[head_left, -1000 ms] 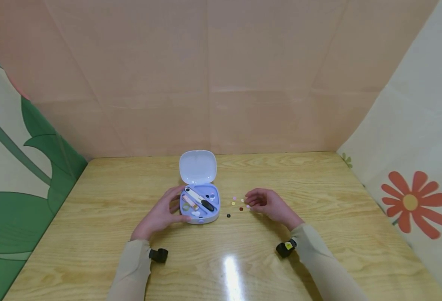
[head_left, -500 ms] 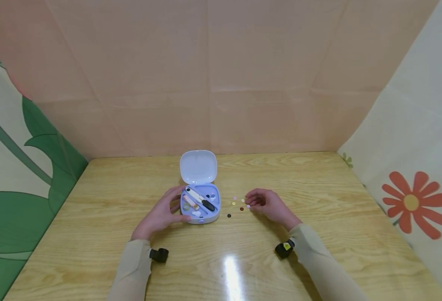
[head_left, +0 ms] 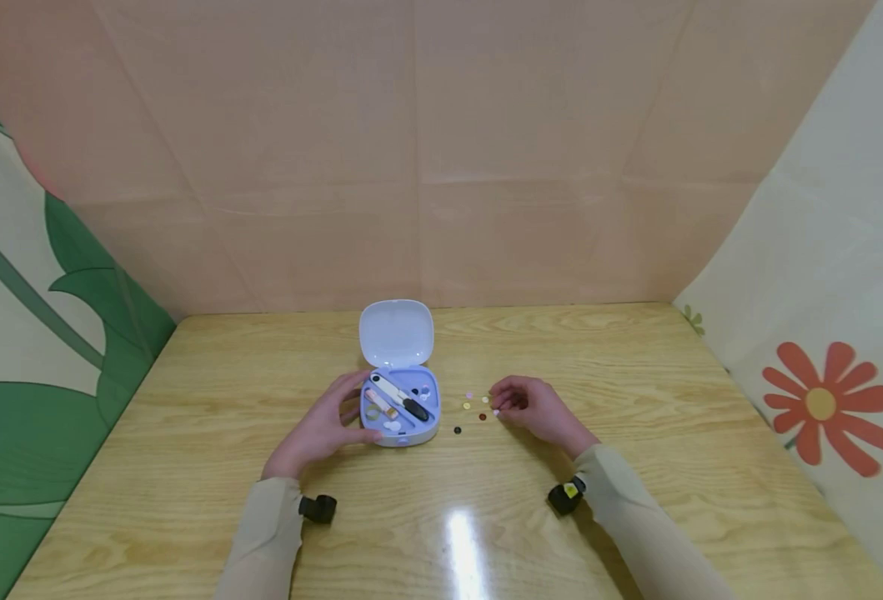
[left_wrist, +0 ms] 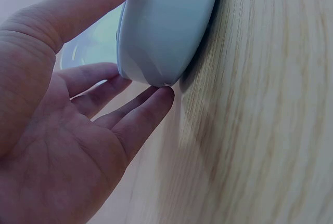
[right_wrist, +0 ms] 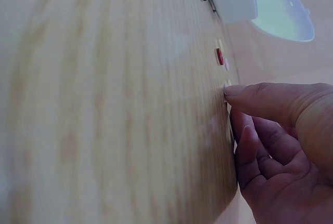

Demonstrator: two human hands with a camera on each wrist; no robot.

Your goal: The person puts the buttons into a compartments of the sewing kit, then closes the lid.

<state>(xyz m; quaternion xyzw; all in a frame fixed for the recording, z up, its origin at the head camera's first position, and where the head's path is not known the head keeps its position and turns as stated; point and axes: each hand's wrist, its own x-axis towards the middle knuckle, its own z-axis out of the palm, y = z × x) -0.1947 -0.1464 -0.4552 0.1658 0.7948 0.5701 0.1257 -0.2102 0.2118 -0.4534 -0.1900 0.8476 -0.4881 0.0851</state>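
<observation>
A small lavender sewing box point(head_left: 413, 438) stands on the table with its white lid point(head_left: 396, 333) raised. My left hand point(head_left: 326, 423) grips its left side, thumb at the front corner and fingers at the back. Inside lie a white tool with a black end point(head_left: 414, 408), a pale pink stick point(head_left: 379, 404) and a ring point(head_left: 372, 412). To the right of the box my right hand point(head_left: 537, 410) pinches a pale button point(right_wrist: 226, 90) at the table surface between thumb and forefinger; the forefinger is partly hidden by the thumb. The other fingers are curled.
Loose buttons lie between the box and my right hand: a black button point(head_left: 458, 430), a red button point(head_left: 482, 417), a yellow button point(head_left: 467, 406) and a pink button point(head_left: 469, 395). The wooden table point(head_left: 261, 350) ends at a beige backdrop point(head_left: 298, 167).
Around the pale button, my right thumb and forefinger have closed slightly, and the right wrist has shifted a little leftward. My left hand and the box stay put.
</observation>
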